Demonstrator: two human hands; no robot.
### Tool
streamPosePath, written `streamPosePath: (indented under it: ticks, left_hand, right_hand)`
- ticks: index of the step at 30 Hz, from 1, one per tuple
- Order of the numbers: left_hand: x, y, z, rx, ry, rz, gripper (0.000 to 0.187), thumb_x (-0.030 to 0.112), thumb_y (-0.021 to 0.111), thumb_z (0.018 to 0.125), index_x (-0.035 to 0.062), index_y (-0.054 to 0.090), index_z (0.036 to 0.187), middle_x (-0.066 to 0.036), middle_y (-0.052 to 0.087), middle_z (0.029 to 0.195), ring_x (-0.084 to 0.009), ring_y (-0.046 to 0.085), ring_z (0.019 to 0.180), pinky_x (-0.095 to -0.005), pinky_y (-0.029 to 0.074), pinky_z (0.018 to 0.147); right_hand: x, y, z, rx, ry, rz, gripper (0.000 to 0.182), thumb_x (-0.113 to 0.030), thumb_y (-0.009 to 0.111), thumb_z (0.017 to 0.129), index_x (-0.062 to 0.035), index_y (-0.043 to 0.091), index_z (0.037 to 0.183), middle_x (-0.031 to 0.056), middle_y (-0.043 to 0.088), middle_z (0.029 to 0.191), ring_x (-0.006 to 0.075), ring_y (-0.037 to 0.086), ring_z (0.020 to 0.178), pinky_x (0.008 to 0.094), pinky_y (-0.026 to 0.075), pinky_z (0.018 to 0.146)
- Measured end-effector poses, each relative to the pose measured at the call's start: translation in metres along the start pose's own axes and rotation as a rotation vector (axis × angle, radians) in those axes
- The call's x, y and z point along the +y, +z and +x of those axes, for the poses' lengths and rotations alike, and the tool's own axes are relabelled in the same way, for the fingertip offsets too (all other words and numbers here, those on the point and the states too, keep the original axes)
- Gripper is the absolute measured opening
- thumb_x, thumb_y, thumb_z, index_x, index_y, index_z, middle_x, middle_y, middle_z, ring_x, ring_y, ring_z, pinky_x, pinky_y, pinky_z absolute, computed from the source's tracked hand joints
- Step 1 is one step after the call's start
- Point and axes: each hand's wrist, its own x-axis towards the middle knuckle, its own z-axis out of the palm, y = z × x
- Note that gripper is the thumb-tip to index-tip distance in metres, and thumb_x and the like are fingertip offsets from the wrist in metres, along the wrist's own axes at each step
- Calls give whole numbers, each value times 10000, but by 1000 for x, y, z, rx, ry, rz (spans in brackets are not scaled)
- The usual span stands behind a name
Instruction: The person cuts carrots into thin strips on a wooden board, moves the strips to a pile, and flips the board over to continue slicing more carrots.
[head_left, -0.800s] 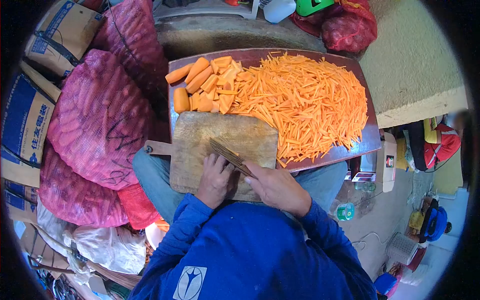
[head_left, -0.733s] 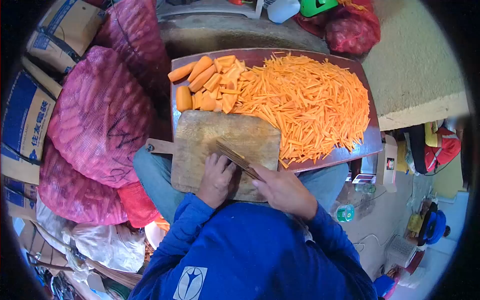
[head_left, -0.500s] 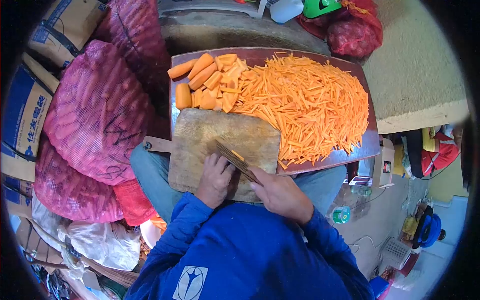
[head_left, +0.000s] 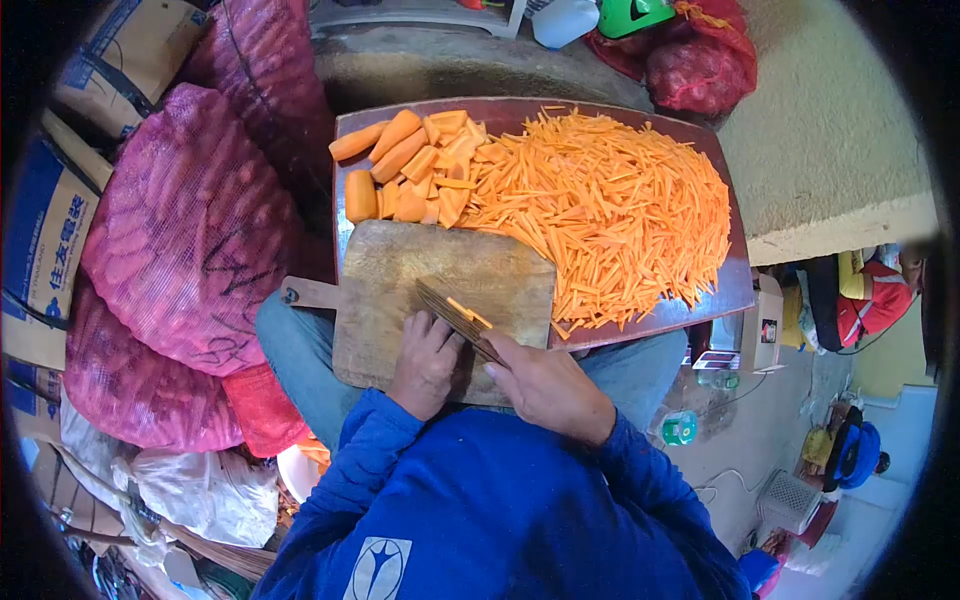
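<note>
Dark-bladed knife [head_left: 455, 315] sits in the right hand's [head_left: 552, 385] closed grip above the scuffed wooden board [head_left: 400, 265].

Passable over the far-left part of the cutting board [head_left: 385, 262], short of the knife [head_left: 452, 316]. Blocked beyond by carrot chunks [head_left: 405, 160], rightward by heaped carrot strips [head_left: 625, 210]; hemmed in on the left, past the board's handle [head_left: 311, 293], by mesh sacks [head_left: 195, 235].
</note>
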Motion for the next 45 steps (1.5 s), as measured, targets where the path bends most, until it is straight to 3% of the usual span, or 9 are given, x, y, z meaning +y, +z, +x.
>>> streamPosePath:
  ticks: [15, 18, 21, 24, 27, 29, 36, 39, 45]
  left_hand:
    - [0, -2, 2, 63, 39, 18, 377, 64, 755, 741, -23, 731, 1107, -146, 645, 1083, -362, 585, 999, -472, 485, 867]
    - [0, 1, -2, 36, -2, 28, 375, 70, 748, 740, -24, 734, 1103, -147, 652, 1097, -362, 589, 998, -467, 489, 869]
    - [0, -5, 2, 43, 49, 46, 369, 71, 732, 750, -25, 733, 1107, -149, 652, 1100, -361, 589, 998, -464, 491, 873]
    - [3, -5, 1, 1, 42, 23, 354, 64, 713, 761, -31, 730, 1102, -152, 650, 1101, -360, 588, 995, -470, 491, 879]
    - [0, -2, 2, 65, 62, 32, 338, 63, 699, 767, -38, 729, 1087, -154, 643, 1088, -360, 585, 998, -477, 488, 879]
    - [-1, 1, -3, 7, 29, 53, 339, 67, 696, 771, -37, 730, 1092, -156, 647, 1095, -362, 583, 1005, -480, 486, 881]
    - [3, -2, 2, 24, 63, 33, 314, 67, 698, 773, -33, 725, 1069, -156, 636, 1069, -361, 577, 992, -482, 478, 860]
    - [3, -5, 3, 22, 18, 34, 300, 67, 710, 770, -35, 722, 1052, -153, 626, 1050, -356, 577, 979, -479, 475, 854]
    - [3, -4, 1, 28, 32, 68, 307, 66, 720, 773, -29, 721, 1065, -148, 623, 1042, -348, 580, 974, -474, 472, 860]
  right_hand:
    - [-4, -5, 2, -56, 45, 21, 427, -227, 615, 1072, -31, 557, 1446, 312, 727, 986, 516, 715, 897, 575, 558, 769]
    - [-3, -13, -16, -56, 4, 101, 382, -266, 578, 1096, -13, 508, 1373, 331, 719, 935, 546, 702, 881, 640, 539, 747]
    - [-2, -11, -17, -26, 32, 73, 387, -264, 576, 1097, -10, 505, 1380, 331, 720, 939, 544, 702, 891, 635, 539, 757]
    - [0, -1, -2, -91, 117, 20, 457, -243, 604, 1078, -27, 535, 1474, 328, 724, 1015, 519, 717, 921, 567, 566, 793]
    - [0, 1, 0, -34, 23, 34, 459, -247, 599, 1079, -30, 534, 1477, 330, 722, 1012, 523, 715, 912, 576, 563, 787]
    - [-1, -5, -12, 11, -18, 92, 382, -268, 566, 1101, -15, 508, 1381, 332, 721, 938, 536, 707, 900, 628, 539, 753]
    - [0, -1, 1, -40, 71, 37, 382, -270, 558, 1104, -19, 516, 1388, 328, 719, 915, 540, 703, 866, 629, 535, 732]
    - [1, 0, 6, -35, 11, 43, 419, -236, 581, 1085, -20, 548, 1443, 306, 718, 952, 523, 709, 906, 594, 548, 782]
    - [3, 1, -12, -4, -10, 109, 407, -270, 562, 1105, -9, 503, 1412, 307, 719, 881, 536, 703, 850, 622, 538, 726]
